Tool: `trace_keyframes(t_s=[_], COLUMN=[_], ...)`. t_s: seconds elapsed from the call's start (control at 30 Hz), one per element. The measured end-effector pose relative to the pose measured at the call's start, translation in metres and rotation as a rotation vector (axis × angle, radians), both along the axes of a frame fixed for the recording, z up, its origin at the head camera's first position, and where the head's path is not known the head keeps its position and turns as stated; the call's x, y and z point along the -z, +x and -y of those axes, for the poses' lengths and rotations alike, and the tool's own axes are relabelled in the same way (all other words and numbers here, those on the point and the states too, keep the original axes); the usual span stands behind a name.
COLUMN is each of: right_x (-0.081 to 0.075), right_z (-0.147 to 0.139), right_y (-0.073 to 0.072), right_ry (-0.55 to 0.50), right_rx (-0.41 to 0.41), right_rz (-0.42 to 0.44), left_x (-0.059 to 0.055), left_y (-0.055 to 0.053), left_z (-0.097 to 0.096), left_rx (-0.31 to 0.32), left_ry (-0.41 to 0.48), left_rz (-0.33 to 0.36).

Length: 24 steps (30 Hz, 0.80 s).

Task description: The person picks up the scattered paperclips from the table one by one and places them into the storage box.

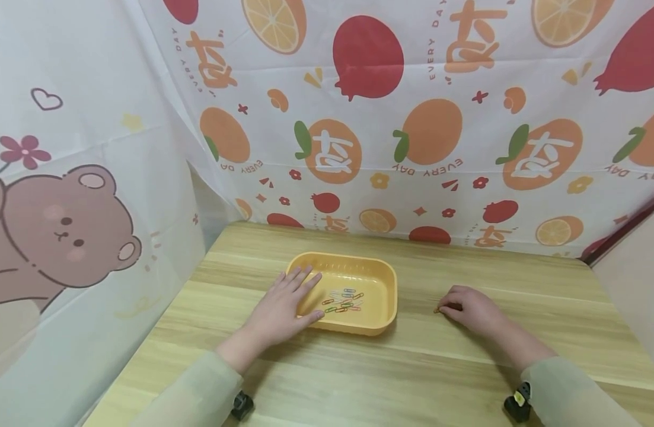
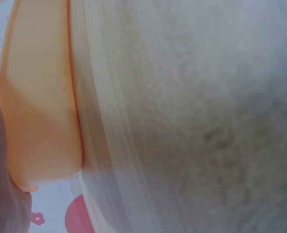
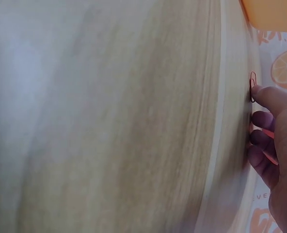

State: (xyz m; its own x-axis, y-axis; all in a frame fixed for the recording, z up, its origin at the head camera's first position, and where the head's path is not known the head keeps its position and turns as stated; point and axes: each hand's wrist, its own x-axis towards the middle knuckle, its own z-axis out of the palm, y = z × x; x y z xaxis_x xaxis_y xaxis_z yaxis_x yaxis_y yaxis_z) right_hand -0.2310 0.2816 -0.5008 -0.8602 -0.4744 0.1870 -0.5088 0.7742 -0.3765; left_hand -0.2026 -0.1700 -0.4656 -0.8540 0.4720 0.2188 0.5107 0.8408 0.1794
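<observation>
A yellow plastic tray [image 1: 379, 290] sits on the table, with several coloured paper clips [image 1: 347, 305] in a loose cluster on its floor. My left hand [image 1: 277, 309] rests over the tray's left side, fingers spread and fairly straight, thumb at the near rim. In the left wrist view the tray's outer wall [image 2: 41, 107] shows beside part of that hand [image 2: 10, 208]. Right of the tray, my right hand [image 1: 478, 311] is low at the tabletop. Its thumb and a finger pinch a red paper clip [image 3: 253, 77], seen standing out past the thumb in the right wrist view.
The wood-grain table [image 1: 348, 379] runs under both forearms. Behind it hangs a white cloth [image 1: 380, 148] printed with fruit, and another cloth [image 1: 161, 118] with a bear covers the left side. Dark wrist devices [image 1: 517, 403] sit near the sleeves.
</observation>
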Motion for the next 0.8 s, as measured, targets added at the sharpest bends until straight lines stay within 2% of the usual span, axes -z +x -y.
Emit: trace_keyframes(t_s=[0.4,0.8], right_x=[-0.0003,-0.0027], right_z=[-0.002,-0.0001], right_y=[0.0024,0.0056], right_ry=[0.018,-0.036], right_rx=[0.018,0.065], right_rz=[0.037,0.051], left_x=[0.0007,-0.0004], left_y=[-0.002,-0.0012], left_z=[0.0007,-0.0005], left_rx=[0.001,-0.004], left_ry=[-0.008,0.005], left_rz=[0.014,0.016])
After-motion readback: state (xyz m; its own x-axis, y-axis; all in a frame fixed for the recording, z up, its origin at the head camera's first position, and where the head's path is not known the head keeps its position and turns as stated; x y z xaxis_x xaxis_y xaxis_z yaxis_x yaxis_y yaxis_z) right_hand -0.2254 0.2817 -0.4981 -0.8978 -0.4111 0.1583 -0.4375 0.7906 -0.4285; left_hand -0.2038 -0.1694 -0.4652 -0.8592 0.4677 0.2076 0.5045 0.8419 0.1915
